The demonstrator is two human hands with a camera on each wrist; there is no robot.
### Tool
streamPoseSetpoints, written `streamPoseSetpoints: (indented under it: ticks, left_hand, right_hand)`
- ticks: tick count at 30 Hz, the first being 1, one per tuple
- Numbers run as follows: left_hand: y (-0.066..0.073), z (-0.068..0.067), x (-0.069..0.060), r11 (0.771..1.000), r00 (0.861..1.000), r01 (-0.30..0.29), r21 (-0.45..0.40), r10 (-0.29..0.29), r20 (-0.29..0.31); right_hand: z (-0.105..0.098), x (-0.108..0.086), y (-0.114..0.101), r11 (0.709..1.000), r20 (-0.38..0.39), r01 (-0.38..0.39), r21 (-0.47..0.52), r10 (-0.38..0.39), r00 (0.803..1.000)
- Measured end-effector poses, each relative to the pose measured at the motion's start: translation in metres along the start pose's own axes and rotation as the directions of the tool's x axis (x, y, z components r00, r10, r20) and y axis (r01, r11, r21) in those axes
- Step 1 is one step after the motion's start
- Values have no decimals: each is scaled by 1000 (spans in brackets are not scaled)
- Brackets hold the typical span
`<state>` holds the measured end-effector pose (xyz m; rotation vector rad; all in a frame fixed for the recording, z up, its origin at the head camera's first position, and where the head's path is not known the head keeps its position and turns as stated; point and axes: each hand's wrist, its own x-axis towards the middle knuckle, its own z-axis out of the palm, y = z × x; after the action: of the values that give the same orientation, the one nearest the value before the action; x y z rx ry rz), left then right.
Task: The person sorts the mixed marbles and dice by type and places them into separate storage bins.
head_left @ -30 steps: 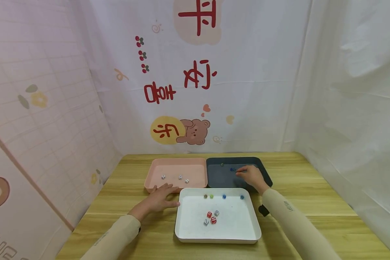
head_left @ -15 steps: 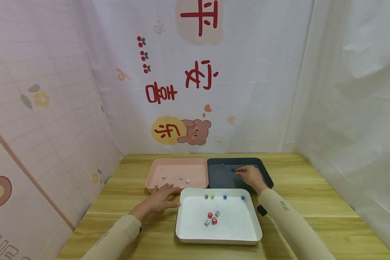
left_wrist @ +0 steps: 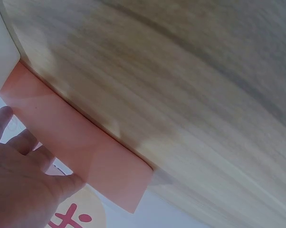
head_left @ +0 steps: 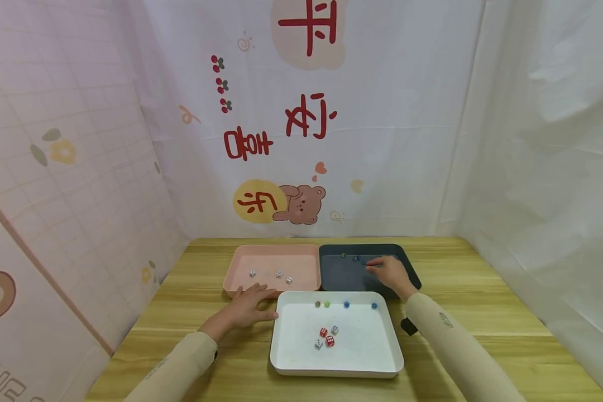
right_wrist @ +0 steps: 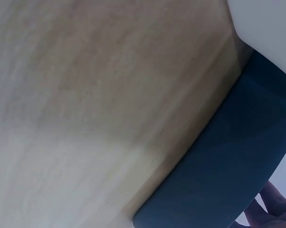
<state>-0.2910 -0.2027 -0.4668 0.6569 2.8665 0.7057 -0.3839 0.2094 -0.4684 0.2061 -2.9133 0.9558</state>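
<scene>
My left hand [head_left: 247, 307] has its fingers spread over the front rim of the pink tray [head_left: 276, 254], its thumb at the left edge of the white tray [head_left: 336, 363]. In the left wrist view, the hand [left_wrist: 26, 175] lies along the pink tray wall [left_wrist: 76, 137]. My right hand [head_left: 392, 274] reaches into the dark tray [head_left: 341, 279], thumb and fingertips pinching a small blue bead [head_left: 364, 262]. Another blue bead [head_left: 355, 258] and a green bead [head_left: 344, 255] lie left of it. In the right wrist view, fingers [right_wrist: 271, 206] show partly behind the dark tray wall [right_wrist: 204, 166].
The white tray holds red dice [head_left: 330, 341], white dice [head_left: 319, 344] and several beads, including a lime one [head_left: 327, 304] and a blue one [head_left: 346, 305]. White dice [head_left: 278, 274] lie in the pink tray. A printed cloth [head_left: 382, 167] hangs behind the wooden table [head_left: 482, 312].
In the dark tray, one blue bead has shifted slightly left and back, away from my right fingertips. My left hand stays where it was.
</scene>
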Motion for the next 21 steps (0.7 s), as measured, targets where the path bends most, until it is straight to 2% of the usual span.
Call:
streamPoseSetpoints:
  ticks: [6,15,21]
  left_hand:
    - [1,0,-1,1000,1000,-3,-20,3,3]
    - [2,-1,-2,1000,1000,-13,-8,13,-3]
    - [2,-1,-2,1000,1000,-16,3,16,-1]
  right_hand:
    - [-2,-4,1,999,37,-8,31,7,999]
    - [-1,-9,5,998,46,-8,56,5,999]
    - [-2,-13,5,996,49,24,89,-29,998]
